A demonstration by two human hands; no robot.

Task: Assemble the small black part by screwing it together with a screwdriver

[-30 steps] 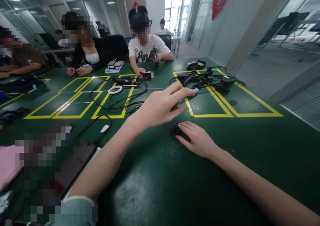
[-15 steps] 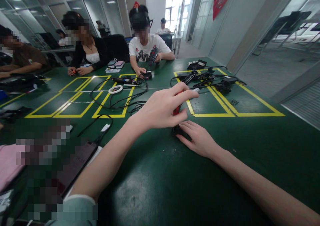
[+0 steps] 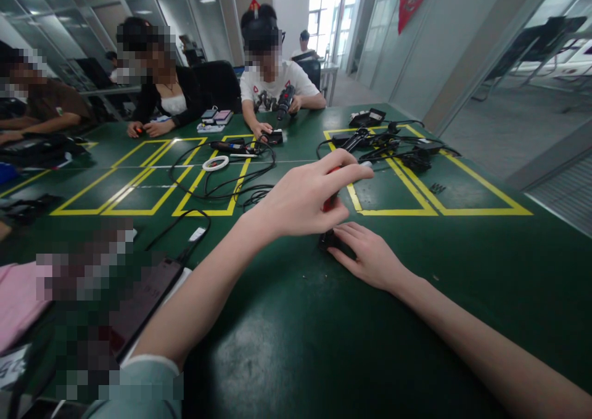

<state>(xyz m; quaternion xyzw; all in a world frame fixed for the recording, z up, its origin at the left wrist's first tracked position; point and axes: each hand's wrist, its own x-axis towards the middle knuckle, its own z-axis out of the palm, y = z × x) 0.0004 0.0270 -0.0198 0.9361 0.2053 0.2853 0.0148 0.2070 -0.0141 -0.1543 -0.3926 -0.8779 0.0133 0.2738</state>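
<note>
A broad, smooth, dark-green table point(image 3: 287, 345) spreads beneath a tangle of thin black cables point(image 3: 416, 159) beyond the bare left hand point(image 3: 303, 200) and the bare right hand point(image 3: 374, 260). The left hand, held higher, curls thumb and fingers round a red, hard-looking grip point(image 3: 330, 203), mostly hidden behind them, while the right hand's fingertips pinch a small, black, stiff-looking piece point(image 3: 327, 240) just below the left thumb. Both things look light and rigid: the red grip probably suits a wrap round its sides, the black piece, perhaps slippery, a low hold by its edges.
</note>
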